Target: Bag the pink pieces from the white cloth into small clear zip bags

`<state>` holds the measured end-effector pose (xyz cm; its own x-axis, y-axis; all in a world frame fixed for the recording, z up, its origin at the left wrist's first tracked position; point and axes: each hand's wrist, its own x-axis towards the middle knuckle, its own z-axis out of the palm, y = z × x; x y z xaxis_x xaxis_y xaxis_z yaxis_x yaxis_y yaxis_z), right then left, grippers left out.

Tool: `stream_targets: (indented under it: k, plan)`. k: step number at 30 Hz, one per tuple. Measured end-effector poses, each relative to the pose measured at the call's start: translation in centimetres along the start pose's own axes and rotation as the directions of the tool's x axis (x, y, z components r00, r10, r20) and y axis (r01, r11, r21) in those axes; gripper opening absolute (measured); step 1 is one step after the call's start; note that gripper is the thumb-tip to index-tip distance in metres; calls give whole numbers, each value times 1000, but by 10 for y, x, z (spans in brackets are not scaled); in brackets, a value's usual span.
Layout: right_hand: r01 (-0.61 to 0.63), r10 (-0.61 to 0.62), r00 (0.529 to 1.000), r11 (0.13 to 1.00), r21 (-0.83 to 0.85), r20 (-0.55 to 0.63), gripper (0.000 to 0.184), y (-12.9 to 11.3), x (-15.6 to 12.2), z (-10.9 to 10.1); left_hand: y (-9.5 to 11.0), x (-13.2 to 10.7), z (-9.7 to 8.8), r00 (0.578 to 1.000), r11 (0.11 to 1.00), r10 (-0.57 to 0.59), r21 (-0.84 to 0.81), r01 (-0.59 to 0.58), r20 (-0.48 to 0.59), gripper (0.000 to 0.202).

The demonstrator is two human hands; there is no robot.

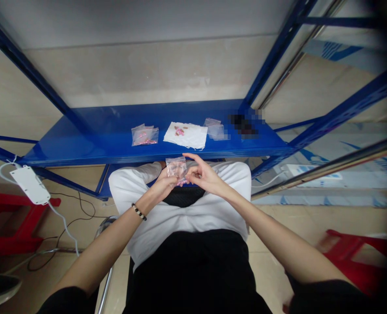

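Observation:
Above my lap, a small clear zip bag stands between my hands, with small pink pieces at its bottom. My left hand grips the bag from the left, thumb across its front. At the lower right of the bag is my right hand, its thumb and some fingertips pinched against it while the index finger stretches out above. Ahead on the shelf, a white cloth carries a little cluster of pink and brownish pieces. Filled zip bags of pink pieces lie left of the cloth.
The blue metal shelf has its front edge just beyond my knees. Flat clear bags and a blurred dark object lie to the right. A white power strip hangs at left. Red stools stand on both sides.

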<state>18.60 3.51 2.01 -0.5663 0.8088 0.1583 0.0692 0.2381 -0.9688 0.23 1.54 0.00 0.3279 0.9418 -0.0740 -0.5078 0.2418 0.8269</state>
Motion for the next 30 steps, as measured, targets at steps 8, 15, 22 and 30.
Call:
stream_targets:
  k: [8,15,22,30]
  plan:
    - [18,-18,998,1000,-5,-58,68,-4,1,-1,0,-1,1,999,1000,25,2,-25,42,51]
    - [39,-48,988,998,-58,-150,65,-1,2,-1,-1,1,1,997,997,71,42,-70,-5,40]
    - [30,-55,982,990,-140,-183,62,1,3,-2,0,2,-1,996,996,87,25,-87,22,42]
    - [26,-53,975,992,-123,-216,59,2,3,-3,-1,3,-1,996,994,88,57,-89,12,46]
